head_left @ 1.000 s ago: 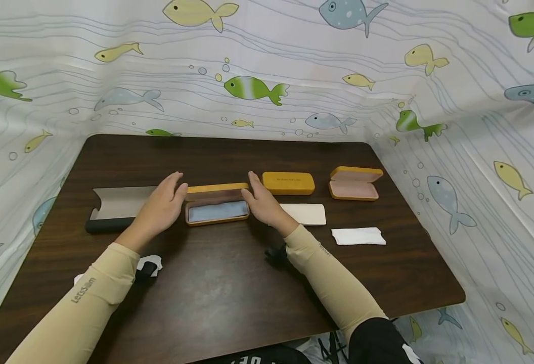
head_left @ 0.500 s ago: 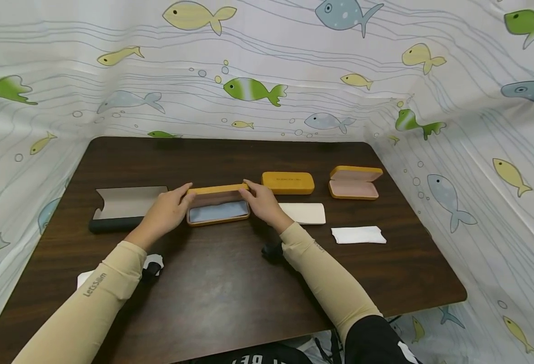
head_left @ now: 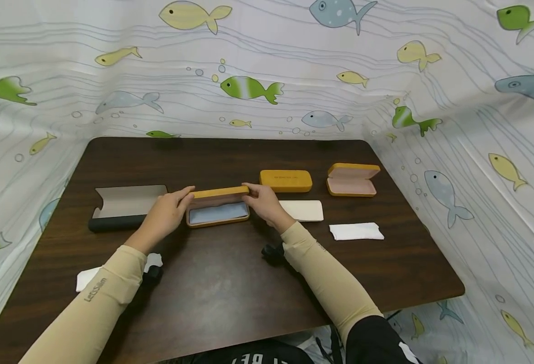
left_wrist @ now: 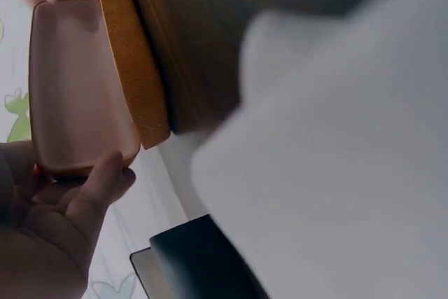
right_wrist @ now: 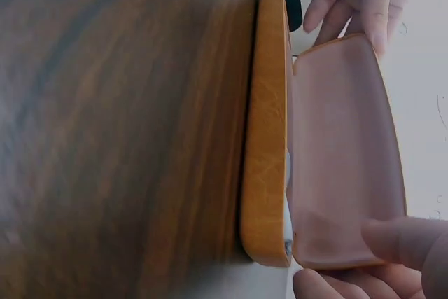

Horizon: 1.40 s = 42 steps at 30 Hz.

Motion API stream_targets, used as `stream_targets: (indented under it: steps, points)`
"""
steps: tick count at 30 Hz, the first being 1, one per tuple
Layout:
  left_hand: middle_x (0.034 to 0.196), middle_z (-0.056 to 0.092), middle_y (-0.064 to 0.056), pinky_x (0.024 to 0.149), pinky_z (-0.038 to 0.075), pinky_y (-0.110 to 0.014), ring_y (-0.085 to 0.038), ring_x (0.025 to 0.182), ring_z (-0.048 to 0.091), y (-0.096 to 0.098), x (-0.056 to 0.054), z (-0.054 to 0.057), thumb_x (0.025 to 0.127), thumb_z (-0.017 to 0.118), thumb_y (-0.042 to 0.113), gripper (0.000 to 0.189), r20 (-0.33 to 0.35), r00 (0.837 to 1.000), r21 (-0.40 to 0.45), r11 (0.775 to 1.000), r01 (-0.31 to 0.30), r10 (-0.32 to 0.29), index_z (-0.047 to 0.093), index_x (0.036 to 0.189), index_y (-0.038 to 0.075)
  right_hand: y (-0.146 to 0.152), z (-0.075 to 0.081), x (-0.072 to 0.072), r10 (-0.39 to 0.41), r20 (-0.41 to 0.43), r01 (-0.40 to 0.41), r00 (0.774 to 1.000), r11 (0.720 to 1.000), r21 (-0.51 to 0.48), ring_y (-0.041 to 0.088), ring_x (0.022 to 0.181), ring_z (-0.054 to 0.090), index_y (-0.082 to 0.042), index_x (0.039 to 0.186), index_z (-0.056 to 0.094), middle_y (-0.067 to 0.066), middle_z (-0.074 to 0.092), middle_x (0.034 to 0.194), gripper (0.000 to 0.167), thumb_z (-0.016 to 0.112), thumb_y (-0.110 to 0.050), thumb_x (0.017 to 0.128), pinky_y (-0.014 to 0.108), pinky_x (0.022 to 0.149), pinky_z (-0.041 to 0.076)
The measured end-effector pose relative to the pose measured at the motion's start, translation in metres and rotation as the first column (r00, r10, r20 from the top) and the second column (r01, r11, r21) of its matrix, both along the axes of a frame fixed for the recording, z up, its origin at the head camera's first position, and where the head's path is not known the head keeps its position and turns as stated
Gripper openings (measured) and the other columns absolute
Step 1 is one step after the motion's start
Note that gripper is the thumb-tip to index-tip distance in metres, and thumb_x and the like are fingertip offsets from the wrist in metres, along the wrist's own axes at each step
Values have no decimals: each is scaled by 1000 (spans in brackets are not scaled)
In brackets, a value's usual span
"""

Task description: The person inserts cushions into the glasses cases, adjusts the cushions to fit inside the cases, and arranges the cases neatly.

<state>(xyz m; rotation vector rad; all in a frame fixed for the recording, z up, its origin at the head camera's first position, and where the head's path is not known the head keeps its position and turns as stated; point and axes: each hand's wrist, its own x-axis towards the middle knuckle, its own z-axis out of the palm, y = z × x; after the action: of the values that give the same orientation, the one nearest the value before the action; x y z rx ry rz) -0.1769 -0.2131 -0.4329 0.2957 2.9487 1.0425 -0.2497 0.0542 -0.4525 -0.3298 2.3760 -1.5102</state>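
Two hands meet one open yellow case [head_left: 219, 223], which sits just left of the centre of the head view with its long axis running almost level from left to right. Its raised lid [right_wrist: 343, 152] stands along the far side of the base, and a blue cloth [head_left: 219, 213] lies inside the base. From the left hand [head_left: 167, 210] the case lies to the right in the frame; from the right hand [head_left: 265, 202] it lies to the left. Neither hand is nearer, since each touches one short end of the lid. Both wrist views show thumb and fingers pinching the lid's edge from either side, one hand at each end.

As for writing, the left sleeve [head_left: 85, 308] reads "LetsSlim", running up along the forearm. Smaller lettering marks the right sleeve [head_left: 326, 268], too fine to make out. At the bottom edge of the frame, white capitals on a black shirt [head_left: 276, 354] appear upside down and partly cut off. A closed yellow case [head_left: 286, 182], right of centre, carries a dark line of print on top that is too small to read.
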Motion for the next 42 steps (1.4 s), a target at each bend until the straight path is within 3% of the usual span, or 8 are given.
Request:
stream_targets:
  steps: [6, 13, 20, 26, 29, 35, 38, 42]
  points:
    - [69, 51, -9, 70, 43, -44, -18, 53, 33, -2, 4, 4, 112, 42, 27, 48, 19, 999, -17, 1000, 26, -26, 44, 152, 0, -6, -4, 6, -80, -24, 79, 996, 996, -50, 12, 41, 23, -11, 146, 56, 15, 59, 142, 45, 55, -3, 102, 25, 42, 29]
    - [123, 65, -31, 91, 48, -57, -42, 97, 63, -2, 7, 4, 110, 46, 24, 45, -3, 999, -38, 998, 40, -40, 49, 148, -1, -8, -7, 13, -139, -64, 137, 988, 990, -35, 10, 40, 24, -12, 143, 60, 12, 62, 140, 43, 54, -1, 102, 23, 42, 27]
    - [117, 66, -30, 79, 43, -49, -31, 77, 53, -3, 7, 8, 109, 49, 25, 47, 47, 997, -38, 997, 70, -69, 49, 149, 0, -7, -8, 16, -139, -66, 138, 988, 990, -23, 10, 40, 24, -13, 144, 59, 12, 60, 141, 45, 52, -1, 102, 23, 41, 27]
    - [144, 51, -28, 103, 43, -62, -48, 127, 53, -4, 8, 8, 109, 50, 25, 46, 35, 997, -49, 996, 77, -76, 50, 147, 0, -4, -8, 17, -126, -37, 125, 991, 992, -35, 11, 37, 25, -15, 145, 59, 13, 61, 141, 46, 52, -2, 102, 25, 39, 29]
    - [146, 50, -26, 107, 38, -64, -50, 132, 48, -4, 8, 8, 108, 51, 24, 46, 32, 997, -54, 996, 76, -75, 50, 147, 0, -2, -8, 16, -122, -31, 121, 992, 992, -37, 11, 38, 25, -15, 145, 59, 13, 59, 142, 46, 52, -1, 101, 25, 40, 29]
    - [146, 49, -26, 108, 37, -64, -50, 132, 48, -3, 8, 7, 108, 52, 22, 45, 24, 997, -80, 993, 81, -80, 50, 147, -1, -1, -9, 16, -114, -41, 113, 993, 993, -39, 13, 54, 41, -13, 144, 60, 11, 58, 144, 46, 55, 2, 100, 26, 45, 29]
    - [146, 49, -27, 108, 36, -64, -50, 132, 47, -3, 8, 7, 108, 52, 21, 45, 25, 996, -85, 993, 83, -81, 50, 146, -2, -1, -10, 15, -118, -59, 115, 991, 993, -40, 13, 89, 62, -11, 142, 61, 9, 60, 143, 45, 56, 2, 99, 25, 55, 38]
    - [146, 48, -28, 108, 36, -64, -50, 132, 47, -4, 8, 7, 107, 53, 20, 45, 30, 996, -86, 992, 89, -87, 50, 146, -3, -2, -10, 14, -123, -67, 120, 990, 992, -44, 19, 128, 57, -10, 140, 63, 7, 61, 142, 45, 57, 3, 98, 24, 75, 45]
